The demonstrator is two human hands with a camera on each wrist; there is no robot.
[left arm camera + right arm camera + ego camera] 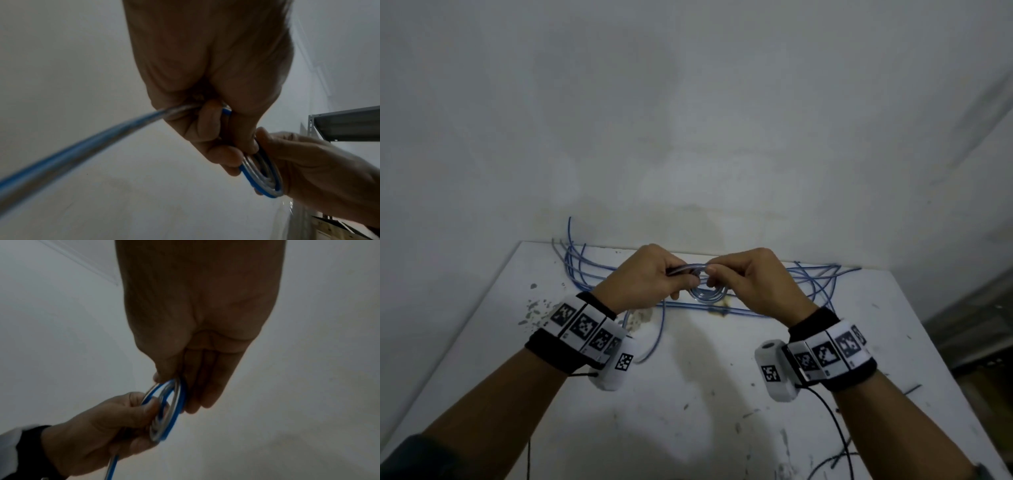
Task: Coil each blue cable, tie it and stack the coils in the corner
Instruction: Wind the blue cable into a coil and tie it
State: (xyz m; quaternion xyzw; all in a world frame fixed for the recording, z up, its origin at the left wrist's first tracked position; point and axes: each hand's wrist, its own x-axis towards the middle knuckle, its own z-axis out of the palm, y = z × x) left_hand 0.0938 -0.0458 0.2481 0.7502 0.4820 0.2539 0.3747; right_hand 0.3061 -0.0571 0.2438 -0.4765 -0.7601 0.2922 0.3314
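A small coil of blue cable [705, 293] hangs in the air between both hands above the white table [688, 411]. My left hand [654, 277] grips one side of the coil [261, 177], and the cable's loose tail [82, 146] runs out of that fist toward the wrist. My right hand [743, 277] pinches the coil's [168, 410] other side between thumb and fingers. Several loose blue cables [808, 281] lie spread along the table's far edge by the wall. Part of the coil is hidden inside the fingers.
A white wall [688, 120] rises right behind the table. A grey metal shelf [345, 125] stands to the right. Black wrist-camera leads [839, 445] trail over the table's near right part. Dark paint flecks and a rusty stain [722, 308] mark the tabletop.
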